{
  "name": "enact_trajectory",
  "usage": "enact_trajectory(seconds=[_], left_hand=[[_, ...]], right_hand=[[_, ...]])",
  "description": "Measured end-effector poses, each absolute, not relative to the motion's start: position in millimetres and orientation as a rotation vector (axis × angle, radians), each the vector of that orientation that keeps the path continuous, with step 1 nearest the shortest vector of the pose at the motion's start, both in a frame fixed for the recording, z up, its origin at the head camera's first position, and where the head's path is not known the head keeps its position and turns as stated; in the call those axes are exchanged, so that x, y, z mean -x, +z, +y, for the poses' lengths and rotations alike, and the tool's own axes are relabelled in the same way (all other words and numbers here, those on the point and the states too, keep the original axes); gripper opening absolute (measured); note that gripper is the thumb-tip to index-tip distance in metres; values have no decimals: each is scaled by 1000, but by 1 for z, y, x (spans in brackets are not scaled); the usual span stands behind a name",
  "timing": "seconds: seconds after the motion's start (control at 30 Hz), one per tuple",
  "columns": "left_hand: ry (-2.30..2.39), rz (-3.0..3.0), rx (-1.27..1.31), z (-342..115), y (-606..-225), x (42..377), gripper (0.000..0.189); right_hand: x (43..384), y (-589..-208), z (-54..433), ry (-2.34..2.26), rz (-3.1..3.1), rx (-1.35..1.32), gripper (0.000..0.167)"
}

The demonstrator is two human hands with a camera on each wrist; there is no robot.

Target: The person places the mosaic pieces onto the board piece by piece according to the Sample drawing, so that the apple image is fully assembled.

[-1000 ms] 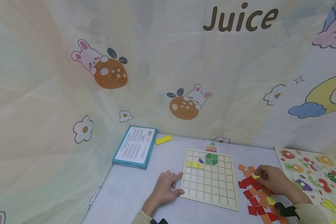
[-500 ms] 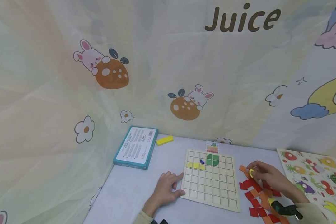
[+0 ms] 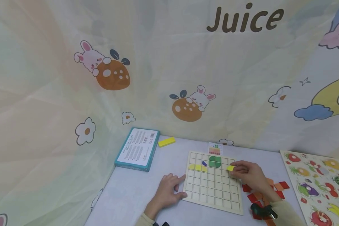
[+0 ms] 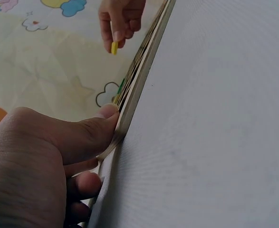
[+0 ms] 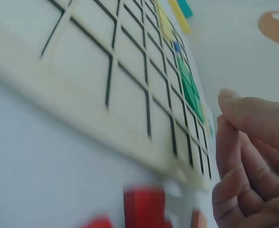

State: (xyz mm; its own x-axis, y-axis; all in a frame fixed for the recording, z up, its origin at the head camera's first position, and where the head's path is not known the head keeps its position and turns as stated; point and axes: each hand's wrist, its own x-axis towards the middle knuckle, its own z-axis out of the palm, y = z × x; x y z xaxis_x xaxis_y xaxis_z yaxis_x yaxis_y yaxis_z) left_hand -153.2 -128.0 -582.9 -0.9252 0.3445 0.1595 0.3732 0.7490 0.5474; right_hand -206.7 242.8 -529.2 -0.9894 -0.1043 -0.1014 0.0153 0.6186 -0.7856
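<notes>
My right hand pinches a yellow square tile between thumb and fingertips, above the right edge of the pale gridded board. In the left wrist view the yellow tile shows edge-on under the right hand; in the right wrist view the fingers hide it. My left hand touches the board's left edge with spread thumb and index finger, the other fingers bent. On the board sit green rounded tiles, a small blue piece and a short row of yellow tiles.
Red and orange tiles lie loose right of the board, partly behind the right arm. A small pattern card stands beyond the board. At the back left are a teal-edged box and a yellow bar. A fruit-picture board lies far right.
My right hand has picked the yellow tile from the loose pile and carried it left to the board's right edge. The left hand stays at the left edge.
</notes>
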Motion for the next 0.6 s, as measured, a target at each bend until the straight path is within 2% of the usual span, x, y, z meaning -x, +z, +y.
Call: enact_trajectory(seconds=[0.13, 0.33, 0.43, 0.6], left_hand=[[-935, -2891, 592, -128, -583, 153, 68], [-930, -2903, 594, -128, -584, 155, 69], [-929, -2906, 594, -128, -584, 155, 69], [-924, -2897, 598, -129, -584, 155, 69]], right_hand=[[212, -532, 222, -1249, 2742, 162, 41], [222, -545, 203, -1155, 2848, 468, 28], [226, -547, 196, -1137, 2876, 555, 28], [229, -548, 186, -1047, 2885, 541, 29]])
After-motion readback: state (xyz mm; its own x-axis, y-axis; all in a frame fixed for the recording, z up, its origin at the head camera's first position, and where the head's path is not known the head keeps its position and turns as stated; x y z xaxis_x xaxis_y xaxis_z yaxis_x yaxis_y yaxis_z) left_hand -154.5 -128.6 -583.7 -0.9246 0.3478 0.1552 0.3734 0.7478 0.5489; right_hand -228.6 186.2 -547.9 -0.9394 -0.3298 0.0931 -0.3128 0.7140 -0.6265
